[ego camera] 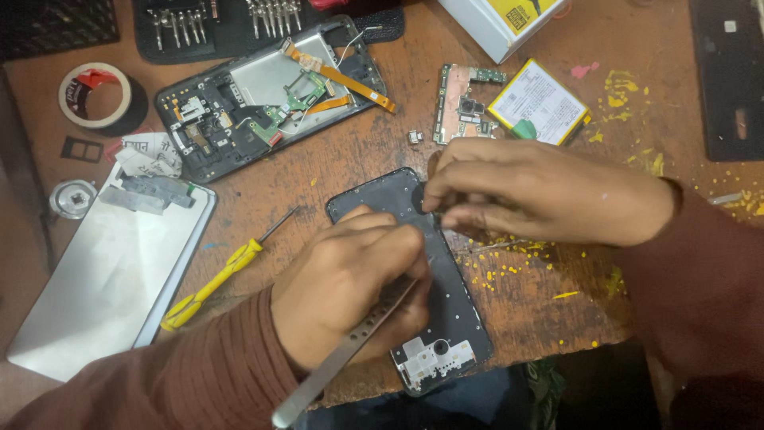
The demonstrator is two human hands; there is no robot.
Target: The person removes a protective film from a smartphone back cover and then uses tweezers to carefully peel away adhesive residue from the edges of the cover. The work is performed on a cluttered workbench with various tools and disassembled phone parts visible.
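My left hand [350,275] is clenched around a pair of long flat steel tweezers [342,358], whose handle runs back toward my wrist while the tips are hidden under my fingers, and it rests on the black plastic phone back frame [446,318] lying on the worn wooden desk [358,159]. My right hand [525,191] comes in from the other side and pinches something small and dark at the frame's upper edge; I cannot tell what it is. The frame lies slantwise beneath both hands, its pale camera end near my left wrist. Just outside my left hand lies a yellow-handled screwdriver [211,283], and past it a flat silver phone panel [103,271] with a few grey scraps on its far corner. Beyond my left hand sits an opened black phone body [263,95], which holds green circuit pieces, orange flex ribbons and a bare metal plate. Beyond that, a black tool case [231,32] holds rows of steel driver bits. Just beyond my right hand lie a green circuit board [460,102] and a yellow-edged white battery [539,102], side by side. A roll of tape [99,95] stands far off beyond my left hand.
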